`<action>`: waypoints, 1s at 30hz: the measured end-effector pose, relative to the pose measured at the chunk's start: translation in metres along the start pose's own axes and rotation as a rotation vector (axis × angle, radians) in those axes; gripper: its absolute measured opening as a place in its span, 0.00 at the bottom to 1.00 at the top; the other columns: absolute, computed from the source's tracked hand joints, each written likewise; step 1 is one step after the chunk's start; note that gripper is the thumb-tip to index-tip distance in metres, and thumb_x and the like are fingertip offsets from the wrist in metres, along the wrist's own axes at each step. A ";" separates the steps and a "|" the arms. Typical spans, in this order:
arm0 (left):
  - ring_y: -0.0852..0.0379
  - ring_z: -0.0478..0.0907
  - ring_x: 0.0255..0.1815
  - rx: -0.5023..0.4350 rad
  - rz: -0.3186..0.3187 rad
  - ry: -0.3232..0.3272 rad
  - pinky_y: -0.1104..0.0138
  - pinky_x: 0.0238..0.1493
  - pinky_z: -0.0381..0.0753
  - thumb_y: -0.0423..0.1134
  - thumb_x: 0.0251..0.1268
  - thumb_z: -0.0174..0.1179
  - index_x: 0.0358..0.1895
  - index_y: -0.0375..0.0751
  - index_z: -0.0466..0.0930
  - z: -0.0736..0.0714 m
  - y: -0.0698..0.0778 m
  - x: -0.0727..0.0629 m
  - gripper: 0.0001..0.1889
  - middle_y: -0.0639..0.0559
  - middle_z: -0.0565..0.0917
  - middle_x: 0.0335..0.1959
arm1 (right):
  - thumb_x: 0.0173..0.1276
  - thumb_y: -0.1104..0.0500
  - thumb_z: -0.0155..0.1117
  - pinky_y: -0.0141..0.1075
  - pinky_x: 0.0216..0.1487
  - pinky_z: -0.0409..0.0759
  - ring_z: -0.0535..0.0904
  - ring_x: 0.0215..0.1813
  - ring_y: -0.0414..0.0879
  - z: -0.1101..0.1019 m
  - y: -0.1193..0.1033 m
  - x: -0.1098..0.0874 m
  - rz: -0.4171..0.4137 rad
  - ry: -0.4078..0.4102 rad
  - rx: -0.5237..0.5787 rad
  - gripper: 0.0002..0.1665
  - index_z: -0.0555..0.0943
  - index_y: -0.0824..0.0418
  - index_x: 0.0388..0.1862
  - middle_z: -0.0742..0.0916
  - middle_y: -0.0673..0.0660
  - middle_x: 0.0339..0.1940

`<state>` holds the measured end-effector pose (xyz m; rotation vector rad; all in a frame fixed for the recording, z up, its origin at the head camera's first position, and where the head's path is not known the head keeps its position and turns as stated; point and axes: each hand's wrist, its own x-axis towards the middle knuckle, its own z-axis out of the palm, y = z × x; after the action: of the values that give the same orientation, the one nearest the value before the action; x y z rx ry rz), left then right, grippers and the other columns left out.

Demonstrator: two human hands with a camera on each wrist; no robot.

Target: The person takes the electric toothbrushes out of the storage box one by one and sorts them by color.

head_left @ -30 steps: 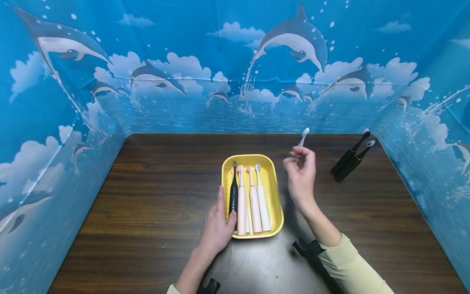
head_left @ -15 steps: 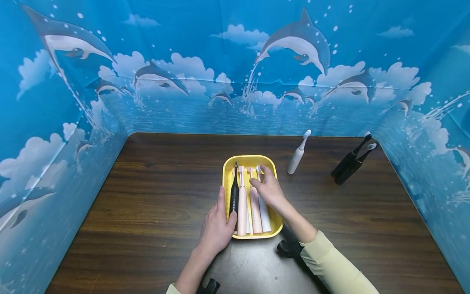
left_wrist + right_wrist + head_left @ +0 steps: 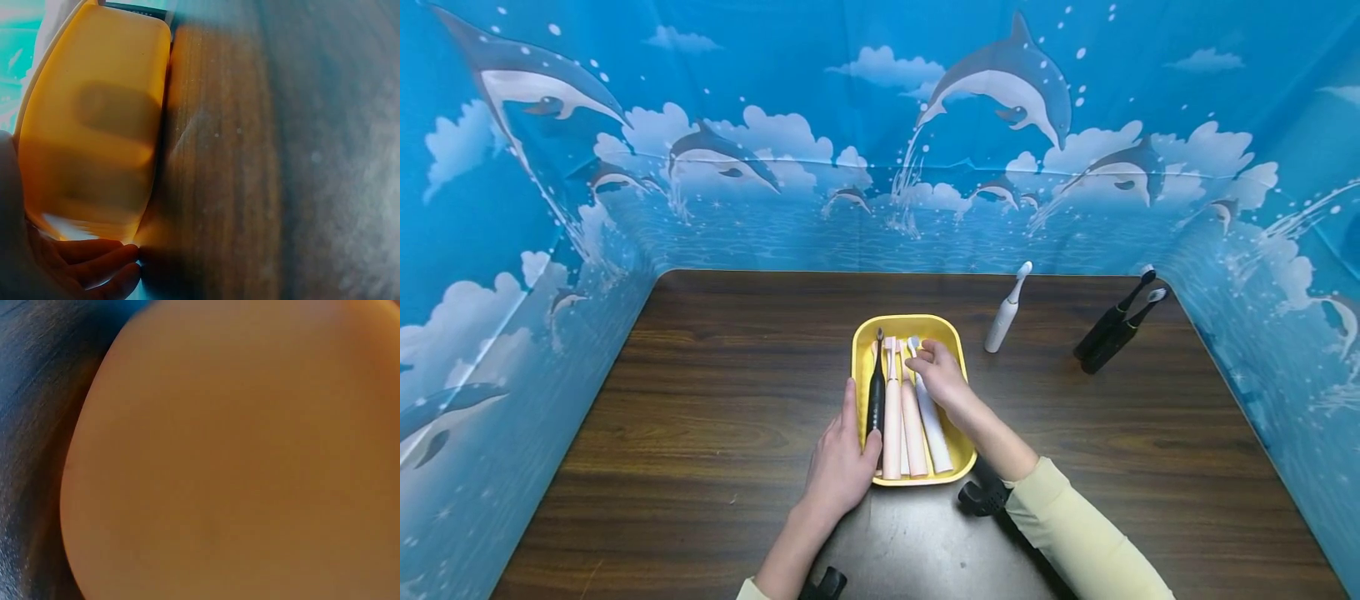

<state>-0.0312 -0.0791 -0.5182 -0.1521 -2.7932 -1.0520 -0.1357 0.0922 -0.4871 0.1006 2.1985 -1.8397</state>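
Note:
A yellow tray (image 3: 964,454) holds several electric toothbrushes: a black toothbrush (image 3: 877,392) at the left, pink ones (image 3: 892,429) beside it, and a white toothbrush (image 3: 934,429) at the right. My left hand (image 3: 846,462) grips the tray's left side, thumb over the rim. In the left wrist view its fingers (image 3: 103,265) bend against the tray's outer wall (image 3: 94,125). Inside the tray, my right hand (image 3: 942,379) pinches the white toothbrush near its head, partly covering the neck. The tray's wall (image 3: 231,456) fills most of the right wrist view, and that hand is hidden there.
A white toothbrush (image 3: 1006,312) stands upright on the brown wooden table (image 3: 715,400), behind and right of the tray. Two black toothbrushes (image 3: 1108,333) stand close together farther right. A blue dolphin-print cloth (image 3: 820,150) borders the table at the back and both sides.
My right hand let go of the standing white toothbrush at the back and came into the tray. The head of the tray's white toothbrush has shifted left. My left hand stayed in place.

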 end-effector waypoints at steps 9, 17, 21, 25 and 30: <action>0.32 0.77 0.62 -0.004 0.001 -0.004 0.42 0.58 0.75 0.39 0.69 0.57 0.81 0.29 0.48 0.000 0.000 0.000 0.42 0.26 0.76 0.65 | 0.72 0.58 0.58 0.53 0.69 0.69 0.74 0.66 0.63 0.003 0.002 -0.004 -0.012 -0.012 -0.101 0.43 0.55 0.75 0.78 0.77 0.72 0.64; 0.33 0.76 0.62 -0.007 -0.015 -0.019 0.43 0.59 0.75 0.39 0.70 0.57 0.81 0.30 0.48 0.001 0.002 -0.002 0.42 0.27 0.75 0.65 | 0.68 0.61 0.62 0.39 0.44 0.78 0.80 0.43 0.51 -0.001 0.000 -0.019 -0.086 -0.067 -0.161 0.38 0.64 0.74 0.74 0.84 0.62 0.43; 0.34 0.76 0.63 -0.002 -0.026 -0.022 0.43 0.60 0.75 0.39 0.70 0.57 0.82 0.31 0.47 0.001 0.001 -0.001 0.42 0.28 0.75 0.66 | 0.69 0.63 0.61 0.36 0.40 0.78 0.81 0.40 0.49 -0.006 -0.005 -0.028 -0.134 -0.138 -0.182 0.31 0.70 0.74 0.68 0.84 0.60 0.39; 0.34 0.75 0.64 -0.003 -0.033 -0.026 0.43 0.61 0.74 0.40 0.70 0.57 0.82 0.32 0.47 0.000 0.001 -0.001 0.42 0.28 0.74 0.67 | 0.74 0.65 0.58 0.39 0.42 0.79 0.82 0.40 0.51 -0.012 -0.006 -0.035 -0.163 -0.214 -0.184 0.21 0.73 0.74 0.62 0.84 0.61 0.39; 0.34 0.75 0.65 -0.008 -0.049 -0.029 0.43 0.61 0.74 0.42 0.70 0.57 0.82 0.33 0.47 -0.001 0.002 -0.001 0.43 0.28 0.74 0.68 | 0.76 0.66 0.57 0.42 0.43 0.83 0.84 0.43 0.52 -0.018 -0.006 -0.045 -0.223 -0.284 -0.229 0.20 0.73 0.75 0.62 0.84 0.65 0.44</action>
<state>-0.0298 -0.0786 -0.5165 -0.1020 -2.8327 -1.0812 -0.0970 0.1140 -0.4672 -0.4399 2.2645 -1.5727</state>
